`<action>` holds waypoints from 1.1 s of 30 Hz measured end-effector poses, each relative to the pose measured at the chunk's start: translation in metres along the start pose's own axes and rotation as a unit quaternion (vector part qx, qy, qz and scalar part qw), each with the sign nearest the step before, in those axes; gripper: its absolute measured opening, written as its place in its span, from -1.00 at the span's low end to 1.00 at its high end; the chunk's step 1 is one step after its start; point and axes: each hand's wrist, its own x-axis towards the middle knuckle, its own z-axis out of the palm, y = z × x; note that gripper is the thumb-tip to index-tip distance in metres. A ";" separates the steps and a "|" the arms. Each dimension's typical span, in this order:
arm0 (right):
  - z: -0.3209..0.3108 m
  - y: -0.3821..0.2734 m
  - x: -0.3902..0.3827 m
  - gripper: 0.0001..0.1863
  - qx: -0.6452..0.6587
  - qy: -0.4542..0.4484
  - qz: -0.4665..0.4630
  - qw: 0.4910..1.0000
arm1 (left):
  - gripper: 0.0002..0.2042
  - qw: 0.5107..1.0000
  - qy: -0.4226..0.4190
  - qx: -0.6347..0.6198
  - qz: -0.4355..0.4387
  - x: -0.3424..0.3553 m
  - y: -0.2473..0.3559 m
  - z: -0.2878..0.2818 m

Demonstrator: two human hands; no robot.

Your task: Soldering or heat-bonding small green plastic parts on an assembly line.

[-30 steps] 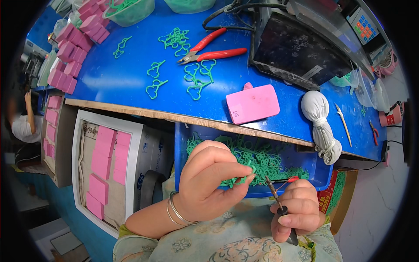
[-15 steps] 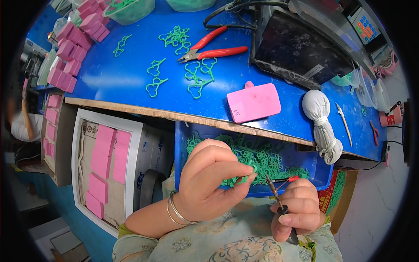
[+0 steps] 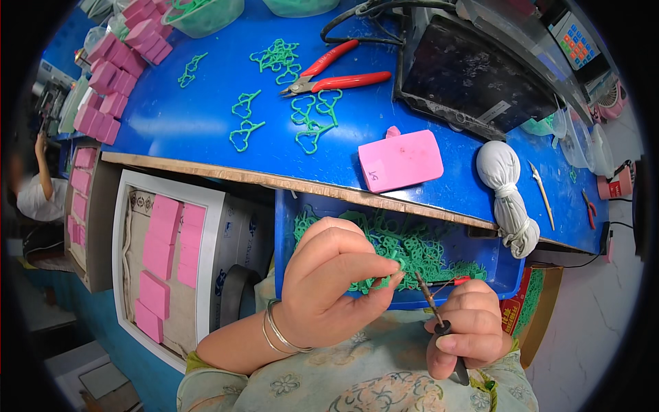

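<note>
Tool tip: the metal end of the pointed tool had edged slightly closer to the left fingertips than it was half a second before — a small shift, with a narrow gap still showing.
What that meant: the tool seemed to be closing in on a steadied piece, as far as could be judged; no contact showed.
Left hand: the left hand had barely moved, thumb and forefinger pinched together at their tips on a small green piece, the other fingers bent.
Right hand: the right hand was curled closely round the tool's dark handle, the shaft slanting up and leftward.
Green piece: it sat in the left pinch, over the blue tray heaped with green shapes (its outline was mostly hidden by the fingers).
Pink block: the block on the blue table bore a small dark handwritten mark on its side.
Pliers: the red-handled pliers had faint pale lettering on one grip.
Boxes: bold yellow characters stood on a red carton at right; blue printed marks showed on a grey box left of the tray — too bent to make out.
</note>
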 end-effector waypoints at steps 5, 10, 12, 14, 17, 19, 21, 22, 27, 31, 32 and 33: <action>0.008 0.004 -0.003 -0.75 0.002 0.061 -0.034 0.998 | -0.73 1.000 -0.002 0.001 -0.003 0.000 -0.001 0.001; 0.015 0.004 -0.005 -0.76 0.021 0.181 -0.045 0.982 | -0.82 0.996 -0.012 -0.077 -0.029 -0.002 -0.005 0.004; 0.001 0.006 -0.005 -0.76 -0.023 0.068 -0.006 0.997 | -0.82 0.993 -0.014 -0.110 -0.033 -0.003 -0.007 0.005; -0.011 0.005 -0.003 -0.71 -0.060 -0.027 0.094 0.993 | -0.83 0.989 -0.016 -0.143 -0.037 -0.003 -0.008 0.006; 0.002 0.007 0.012 -0.67 -0.131 -0.002 0.156 0.979 | -0.74 0.987 -0.023 -0.155 -0.033 -0.004 -0.008 0.006; 0.007 0.010 0.011 -0.64 -0.133 -0.006 0.168 0.977 | -0.75 0.987 -0.035 -0.152 -0.023 -0.004 -0.008 0.006; 0.009 0.010 0.014 -0.63 -0.131 -0.005 0.168 0.977 | -0.75 0.988 -0.031 -0.152 -0.024 -0.005 -0.007 0.007; 0.010 0.011 0.015 -0.63 -0.137 -0.012 0.157 0.978 | -0.75 0.988 -0.027 -0.152 -0.028 -0.005 -0.006 0.007; 0.012 0.014 0.016 -0.64 -0.149 -0.010 0.124 0.981 | -0.76 0.987 -0.029 -0.154 -0.026 -0.005 -0.006 0.007; 0.012 0.012 0.015 -0.66 -0.140 -0.007 0.129 0.982 | -0.74 0.988 -0.030 -0.148 -0.017 -0.005 -0.009 0.008; 0.011 0.012 0.015 -0.66 -0.133 -0.006 0.132 0.982 | -0.74 0.988 -0.030 -0.148 -0.015 -0.005 -0.008 0.008; 0.010 0.012 0.016 -0.66 -0.134 -0.006 0.131 0.982 | -0.69 0.986 -0.021 -0.157 -0.042 -0.005 -0.006 0.008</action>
